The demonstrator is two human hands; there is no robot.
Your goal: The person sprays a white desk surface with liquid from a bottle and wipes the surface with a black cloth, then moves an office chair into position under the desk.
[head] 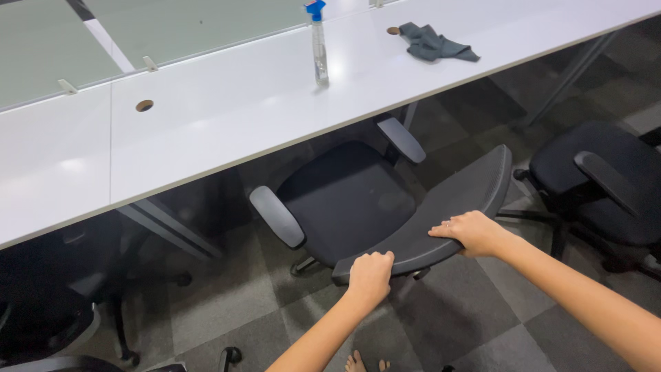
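Observation:
A black office chair [348,200] with grey armrests stands at a long white desk [227,117]. My left hand [370,275] grips the top edge of the chair's backrest near its left end. My right hand [472,231] rests on the same backrest edge further right, fingers curled over it. On the desk stand a clear spray bottle [319,48] with a blue nozzle and, to its right, a crumpled grey cloth [435,44].
Another black chair [599,179] stands at the right, and part of a third [41,310] at the lower left. Metal desk legs [172,234] run under the desk. Grey carpet tiles [468,317] cover the floor. A frosted glass divider [172,27] lines the desk's far side.

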